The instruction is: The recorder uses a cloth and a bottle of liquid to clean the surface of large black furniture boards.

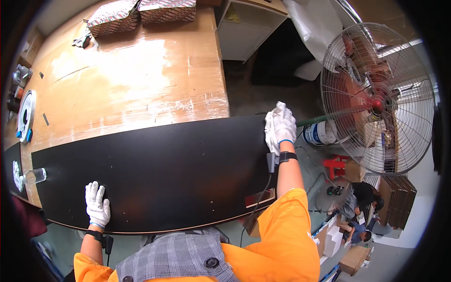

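A long black board (pixel 159 174) with small holes along it lies flat in front of me. My left hand (pixel 97 204), in a white knit glove, rests on its left part with the fingers stretched out and nothing in them. At the board's far right corner is my right hand (pixel 284 124), also gloved, its fingers closed over a bunched white cloth (pixel 270 134) pressed against the edge. The fingertips partly blend with the cloth. A clear bottle (pixel 35 176) lies on its side at the board's left end, beside a crumpled white rag (pixel 17 176).
Beyond the board is a film-wrapped, brown-covered table (pixel 164 101) bearing two patterned boxes (pixel 115 21), a dark glove (pixel 82 41) and a round white item (pixel 27 113). A large caged fan (pixel 378 103) stands at the right, near a white bucket (pixel 319 133). Other people (pixel 359 232) work among cartons.
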### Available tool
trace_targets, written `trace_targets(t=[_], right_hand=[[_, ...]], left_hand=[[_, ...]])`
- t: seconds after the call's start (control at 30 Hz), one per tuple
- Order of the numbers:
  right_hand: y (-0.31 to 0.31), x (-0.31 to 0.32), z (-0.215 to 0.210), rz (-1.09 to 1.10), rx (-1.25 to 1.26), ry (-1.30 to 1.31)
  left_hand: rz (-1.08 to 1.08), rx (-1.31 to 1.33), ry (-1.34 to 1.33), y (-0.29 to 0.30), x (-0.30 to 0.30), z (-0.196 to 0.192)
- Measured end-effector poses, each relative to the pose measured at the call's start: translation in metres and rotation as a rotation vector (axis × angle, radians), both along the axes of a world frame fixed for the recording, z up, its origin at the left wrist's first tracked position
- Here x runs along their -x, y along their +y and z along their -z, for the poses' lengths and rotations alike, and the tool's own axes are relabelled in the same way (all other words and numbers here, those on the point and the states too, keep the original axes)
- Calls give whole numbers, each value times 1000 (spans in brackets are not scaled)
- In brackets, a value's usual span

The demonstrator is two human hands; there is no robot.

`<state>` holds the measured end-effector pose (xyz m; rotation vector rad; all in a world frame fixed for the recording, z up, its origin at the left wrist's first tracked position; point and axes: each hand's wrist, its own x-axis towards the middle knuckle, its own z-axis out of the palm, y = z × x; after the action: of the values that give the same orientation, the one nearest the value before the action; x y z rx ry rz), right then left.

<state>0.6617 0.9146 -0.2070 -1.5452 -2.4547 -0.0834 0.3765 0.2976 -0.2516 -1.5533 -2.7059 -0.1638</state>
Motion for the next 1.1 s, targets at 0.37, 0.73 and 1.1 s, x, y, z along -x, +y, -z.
trace_targets(t=[0.37,0.73,1.1], right_hand=[[-140,-237,28,346,366,50],[-154,-125,-31,-42,958,1132],[-382,88,-25,-370,218,-6]], left_hand=[[8,-35,-29,8,5,9],[-53,-161,-120,23,-2,-31],[-449,-433,-212,-185,68,-20]])
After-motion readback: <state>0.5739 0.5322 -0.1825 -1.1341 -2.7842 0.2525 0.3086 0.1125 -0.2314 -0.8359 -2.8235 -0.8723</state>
